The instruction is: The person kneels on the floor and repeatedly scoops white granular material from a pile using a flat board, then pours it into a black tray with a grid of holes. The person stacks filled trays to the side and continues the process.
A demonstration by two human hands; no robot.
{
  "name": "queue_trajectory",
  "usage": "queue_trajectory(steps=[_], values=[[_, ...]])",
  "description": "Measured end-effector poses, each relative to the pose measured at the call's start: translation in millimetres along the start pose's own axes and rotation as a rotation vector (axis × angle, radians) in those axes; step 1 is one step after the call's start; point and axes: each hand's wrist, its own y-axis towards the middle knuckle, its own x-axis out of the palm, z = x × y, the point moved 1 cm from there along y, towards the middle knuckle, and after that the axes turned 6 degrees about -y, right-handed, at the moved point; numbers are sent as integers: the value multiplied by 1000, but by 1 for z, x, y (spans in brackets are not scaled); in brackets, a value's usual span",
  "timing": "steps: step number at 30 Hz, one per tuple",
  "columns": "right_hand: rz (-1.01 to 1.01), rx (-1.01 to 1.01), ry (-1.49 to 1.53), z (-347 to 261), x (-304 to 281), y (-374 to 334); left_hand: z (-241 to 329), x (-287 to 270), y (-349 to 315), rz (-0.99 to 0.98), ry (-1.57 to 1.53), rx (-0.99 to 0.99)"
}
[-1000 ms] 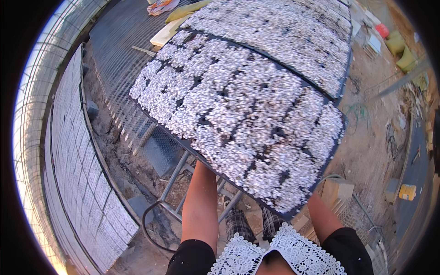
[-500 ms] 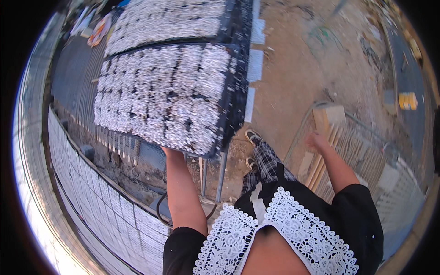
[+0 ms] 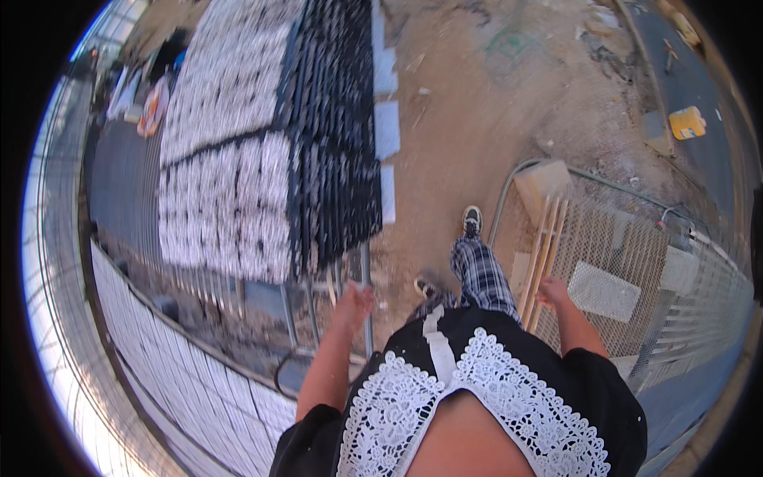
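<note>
My left hand [image 3: 355, 304] hangs empty by the metal legs under a tall stack of black trays [image 3: 334, 175], its fingers blurred but loosely apart. White, grainy material fills the cells of the top trays [image 3: 226, 199]. The stack's dark side shows many tray edges layered one on another. On the other side, my right hand [image 3: 550, 292] is loosely open beside the wooden slats [image 3: 544, 262] of a mesh bench [image 3: 612, 230]; I see nothing held in it.
White-filled trays [image 3: 183, 350] line the lower left. Pale blue sheets [image 3: 387, 131] stick out behind the stack. Brown dirt ground [image 3: 445, 151] runs between stack and bench, with a hose [image 3: 509, 183] by the bench. A yellow container [image 3: 687, 123] lies at the far right.
My left hand has come away from under the tray's near edge and moved right, towards my body. The stack now sits farther left in view. My right hand has dropped nearer my side; my feet have stepped.
</note>
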Motion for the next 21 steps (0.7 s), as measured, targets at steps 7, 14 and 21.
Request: queue_trajectory(steps=[7,14,21], values=[[-59,3,337,-46,-59,63,44,222,57,-201,634,225],[10,-211,584,-256,-151,134,131,380,112,38,826,245],[129,-529,212,-466,-290,212,234,408,218,295,1327,531]])
